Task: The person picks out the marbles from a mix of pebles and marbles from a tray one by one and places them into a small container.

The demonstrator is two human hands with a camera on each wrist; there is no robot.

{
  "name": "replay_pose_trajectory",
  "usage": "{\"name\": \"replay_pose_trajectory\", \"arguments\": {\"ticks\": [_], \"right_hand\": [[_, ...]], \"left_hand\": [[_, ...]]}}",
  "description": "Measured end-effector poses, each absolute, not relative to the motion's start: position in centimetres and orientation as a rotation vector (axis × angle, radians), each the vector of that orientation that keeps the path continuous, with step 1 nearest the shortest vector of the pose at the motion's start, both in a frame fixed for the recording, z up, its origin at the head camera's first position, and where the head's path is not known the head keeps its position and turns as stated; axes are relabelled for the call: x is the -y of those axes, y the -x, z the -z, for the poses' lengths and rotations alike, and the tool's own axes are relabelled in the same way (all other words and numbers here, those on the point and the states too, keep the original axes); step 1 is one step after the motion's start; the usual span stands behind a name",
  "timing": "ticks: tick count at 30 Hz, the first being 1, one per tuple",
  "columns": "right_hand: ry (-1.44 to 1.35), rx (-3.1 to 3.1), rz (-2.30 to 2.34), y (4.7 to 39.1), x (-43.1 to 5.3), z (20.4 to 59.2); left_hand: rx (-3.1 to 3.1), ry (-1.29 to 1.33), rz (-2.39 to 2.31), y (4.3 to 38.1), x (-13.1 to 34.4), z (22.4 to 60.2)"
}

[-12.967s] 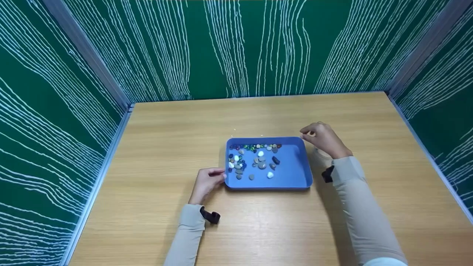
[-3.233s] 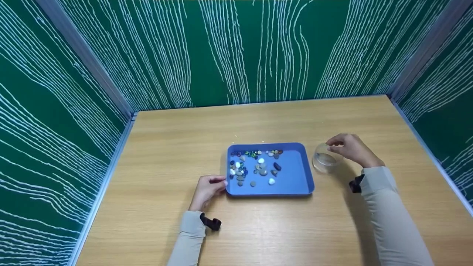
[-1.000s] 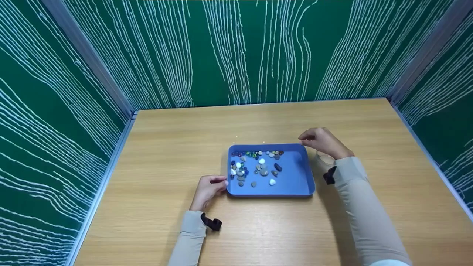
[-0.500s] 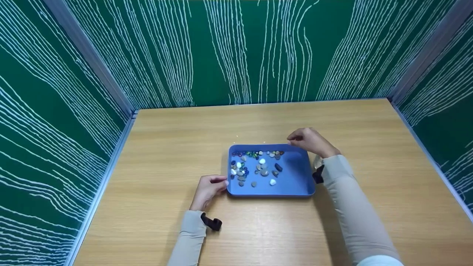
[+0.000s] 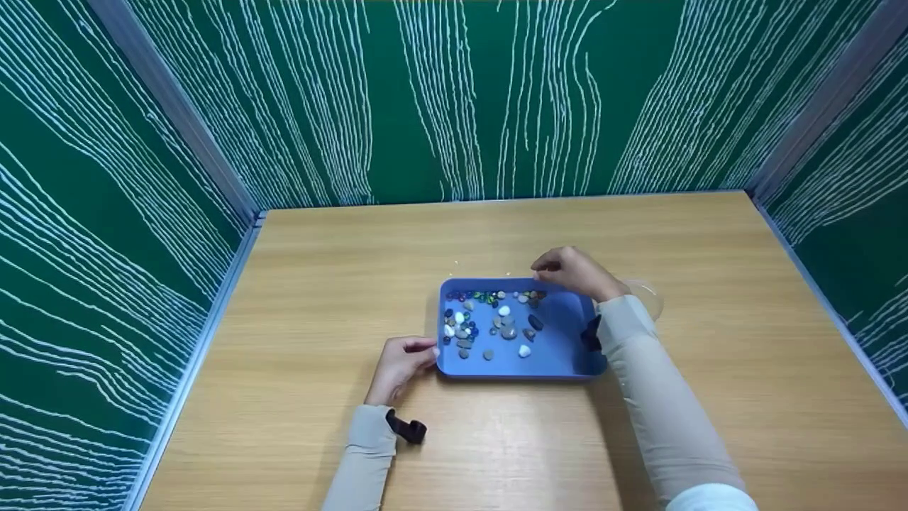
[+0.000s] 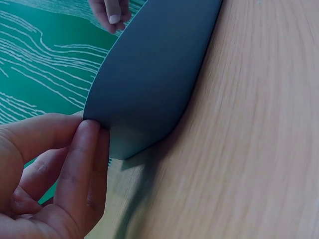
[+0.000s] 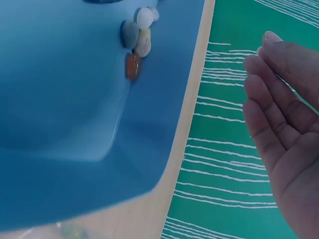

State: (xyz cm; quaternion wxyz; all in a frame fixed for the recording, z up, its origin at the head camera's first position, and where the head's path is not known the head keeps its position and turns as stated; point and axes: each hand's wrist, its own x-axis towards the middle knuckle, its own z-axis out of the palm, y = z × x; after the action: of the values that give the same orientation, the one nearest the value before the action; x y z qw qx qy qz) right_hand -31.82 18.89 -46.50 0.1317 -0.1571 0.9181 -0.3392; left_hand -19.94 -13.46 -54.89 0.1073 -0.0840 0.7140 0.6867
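Note:
A blue rectangular tray (image 5: 553,362) lies on the table, with pebbles (image 5: 508,331) and glass marbles (image 5: 486,297) spread over its left and middle parts. My left hand (image 5: 399,362) pinches the tray's left rim between thumb and fingers; in the left wrist view the fingertips meet at the rim's corner. Above the tray's back rim hovers my right hand (image 5: 574,273), thumb and index finger together. A tiny pale piece (image 7: 259,51) shows at those fingertips in the right wrist view; its kind is too small to tell.
A clear round bowl (image 5: 647,297) stands right of the tray, partly hidden behind the right sleeve. Several tiny pale bits (image 5: 456,262) lie on the wooden table (image 5: 340,284) behind the tray. Green walls (image 5: 440,106) with white wavy lines enclose the table's back and sides.
My right hand was over the bowl about three seconds ago; since then it has moved left to the tray's back rim. The left hand has stayed at the left rim.

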Motion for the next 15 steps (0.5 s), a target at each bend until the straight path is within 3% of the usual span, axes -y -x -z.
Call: {"name": "replay_pose_trajectory", "arguments": {"ticks": [15], "right_hand": [[0.466, -2.583, 1.009, 32.2, -16.4, 47.0]], "left_hand": [[-2.05, 0.254, -2.041, 20.0, 13.6, 54.9]]}}
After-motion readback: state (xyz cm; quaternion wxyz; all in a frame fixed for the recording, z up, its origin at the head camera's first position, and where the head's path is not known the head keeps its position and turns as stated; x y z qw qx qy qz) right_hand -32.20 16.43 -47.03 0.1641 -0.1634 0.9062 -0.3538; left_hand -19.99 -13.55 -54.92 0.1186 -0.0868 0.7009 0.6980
